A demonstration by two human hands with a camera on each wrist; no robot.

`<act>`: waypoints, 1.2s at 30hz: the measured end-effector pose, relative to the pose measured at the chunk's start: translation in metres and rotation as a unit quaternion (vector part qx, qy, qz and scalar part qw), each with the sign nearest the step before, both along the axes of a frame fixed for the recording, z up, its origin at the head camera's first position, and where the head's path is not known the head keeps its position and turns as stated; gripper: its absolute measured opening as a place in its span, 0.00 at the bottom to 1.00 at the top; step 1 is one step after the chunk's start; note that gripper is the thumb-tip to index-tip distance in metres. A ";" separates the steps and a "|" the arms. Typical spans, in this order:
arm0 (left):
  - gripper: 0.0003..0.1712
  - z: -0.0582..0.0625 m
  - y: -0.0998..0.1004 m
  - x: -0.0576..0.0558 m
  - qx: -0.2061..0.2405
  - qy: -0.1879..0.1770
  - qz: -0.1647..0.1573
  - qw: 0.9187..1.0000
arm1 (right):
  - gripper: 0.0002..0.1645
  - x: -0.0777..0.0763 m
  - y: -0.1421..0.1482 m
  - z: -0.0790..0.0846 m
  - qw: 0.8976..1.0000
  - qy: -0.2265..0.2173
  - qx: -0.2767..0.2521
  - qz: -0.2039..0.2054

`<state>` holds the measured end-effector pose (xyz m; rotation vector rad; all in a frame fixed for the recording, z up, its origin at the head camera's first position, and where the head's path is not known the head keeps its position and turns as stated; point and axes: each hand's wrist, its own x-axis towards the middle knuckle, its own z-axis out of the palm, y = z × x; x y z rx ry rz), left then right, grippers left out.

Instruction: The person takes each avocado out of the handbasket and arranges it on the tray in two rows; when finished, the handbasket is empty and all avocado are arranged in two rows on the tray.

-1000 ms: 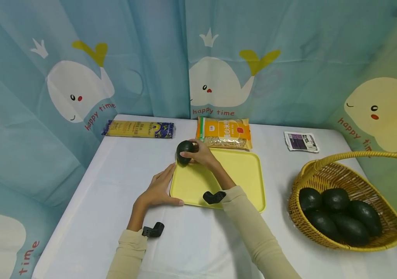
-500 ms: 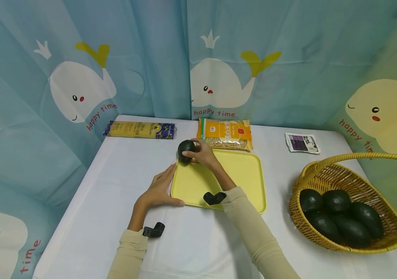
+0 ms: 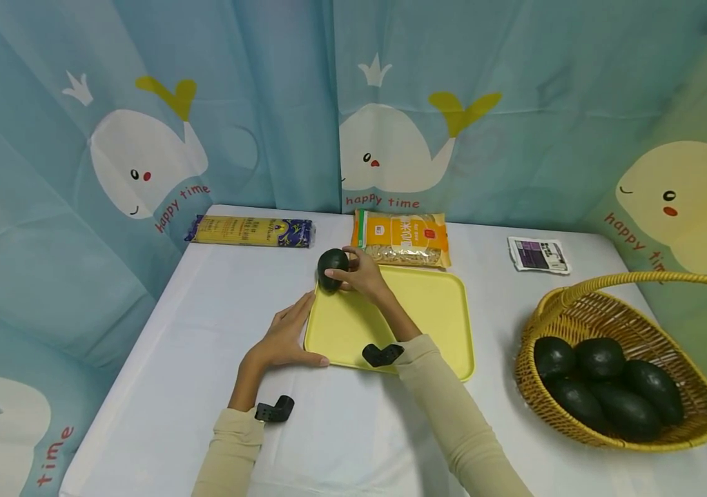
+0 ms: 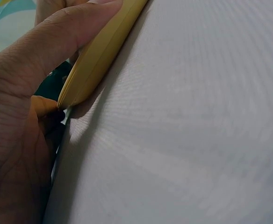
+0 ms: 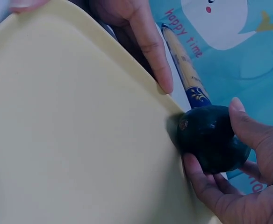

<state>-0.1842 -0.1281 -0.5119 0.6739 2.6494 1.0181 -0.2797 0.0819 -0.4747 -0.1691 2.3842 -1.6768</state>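
My right hand (image 3: 362, 273) grips a dark green avocado (image 3: 330, 268) between thumb and fingers, at the far left corner of a yellow tray (image 3: 428, 310). In the right wrist view the avocado (image 5: 211, 135) shows its stem scar and sits right at the tray's rim. My left hand (image 3: 282, 338) lies against the near left corner of the tray, thumb along the front edge and fingers straight along the left side. The left wrist view has its thumb (image 4: 66, 35) on the tray's edge (image 4: 104, 51); the fingers are partly hidden there.
Several avocados (image 3: 598, 357) lie in a wicker basket (image 3: 534, 345) with a tall handle at the right. Behind the tray are a yellow and blue packet (image 3: 248, 230) and an orange bag (image 3: 400, 238). A small white and purple pouch (image 3: 538, 255) lies at the back right.
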 end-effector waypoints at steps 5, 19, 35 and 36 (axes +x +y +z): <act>0.79 0.000 0.000 0.000 0.000 -0.001 0.003 1.000 | 0.46 0.001 0.000 0.001 1.000 -0.005 -0.012 -0.002; 0.78 0.007 0.001 0.003 -0.002 -0.009 0.004 1.000 | 0.45 0.003 0.003 0.000 0.999 -0.027 -0.044 -0.012; 0.78 0.003 0.000 0.002 0.008 -0.001 0.002 1.000 | 0.38 0.012 0.030 0.031 0.993 -0.025 -0.116 -0.015; 0.78 0.003 0.000 0.002 0.005 -0.001 0.001 1.000 | 0.36 0.013 0.033 0.036 0.993 -0.020 -0.118 -0.015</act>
